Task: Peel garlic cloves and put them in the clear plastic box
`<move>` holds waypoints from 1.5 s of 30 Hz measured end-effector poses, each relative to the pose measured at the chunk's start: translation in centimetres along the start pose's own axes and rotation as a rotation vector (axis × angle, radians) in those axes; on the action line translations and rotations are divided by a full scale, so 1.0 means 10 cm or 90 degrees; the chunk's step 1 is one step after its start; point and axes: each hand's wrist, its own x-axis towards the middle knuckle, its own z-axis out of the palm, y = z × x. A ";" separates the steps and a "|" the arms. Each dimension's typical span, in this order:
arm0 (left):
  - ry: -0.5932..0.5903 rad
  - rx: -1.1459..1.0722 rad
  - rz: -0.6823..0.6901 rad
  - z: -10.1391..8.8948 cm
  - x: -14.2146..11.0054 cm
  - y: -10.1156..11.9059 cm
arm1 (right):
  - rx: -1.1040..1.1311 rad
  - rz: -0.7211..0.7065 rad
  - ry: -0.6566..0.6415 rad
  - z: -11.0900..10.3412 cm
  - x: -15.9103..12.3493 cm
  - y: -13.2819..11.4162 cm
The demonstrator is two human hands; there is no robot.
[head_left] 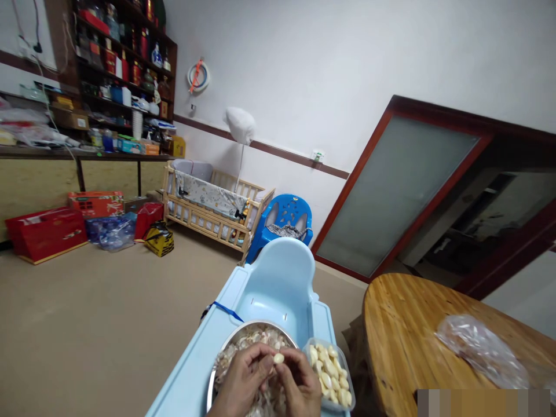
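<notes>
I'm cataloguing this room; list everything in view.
pale chair: 1, light blue, centre
bowl: 1, silver, on pale chair
skins: many, whitish, in bowl
tub: 1, clear, beside bowl
cloves: many, cream, in tub
held clove: 1, cream, above bowl
crib: 1, tan, background
other chair: 1, blue, beside crib
floor bags: several, mostly red, left
shelves: several, brown, left
bottles: many, mixed, on shelves
table: 1, brown, right
plastic bag: 1, clear, on table
door: 1, red-framed, right
hands: 2, bare, on held clove
</notes>
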 end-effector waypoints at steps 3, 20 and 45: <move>-0.009 0.033 0.039 -0.01 -0.01 0.03 | -0.009 0.018 0.023 -0.01 -0.01 0.06; 0.037 0.338 0.205 -0.01 0.01 -0.04 | 0.334 0.322 -0.122 -0.08 0.05 0.02; 0.093 0.547 0.416 0.02 -0.02 -0.23 | 0.422 0.395 -0.064 -0.06 0.00 -0.02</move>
